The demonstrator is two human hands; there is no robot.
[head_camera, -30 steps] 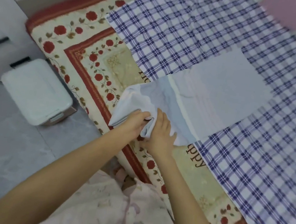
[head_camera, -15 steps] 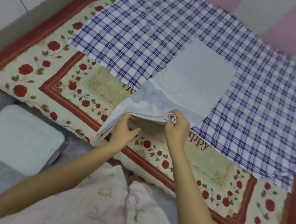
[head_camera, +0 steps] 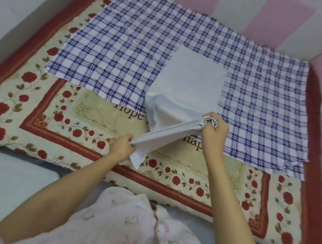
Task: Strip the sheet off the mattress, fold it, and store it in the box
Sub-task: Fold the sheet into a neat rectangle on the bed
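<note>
The printed lettering (head_camera: pixel 129 114) on the mattress (head_camera: pixel 51 124) is partly covered: only "Hope" and a fragment like "hap" show past the pale sheet (head_camera: pixel 191 78). The white box (head_camera: pixel 0 183) at lower left is cut off by the frame edge and overlapped by the left forearm, and whether it is lidded cannot be told. Both hands' fingertips are buried in fabric.

The right hand (head_camera: pixel 215 130) has its fingers curled tight round a bunched corner of the sheet, lifted just above the plaid cloth (head_camera: pixel 120 53). The left hand (head_camera: pixel 121 147) pinches the same folded edge lower down, fingers closed on it, with a loose corner hanging below over the rose border. The edge runs taut between the two hands. The rest of the sheet lies flat as a folded rectangle on the plaid cloth, near the mattress's middle.
</note>
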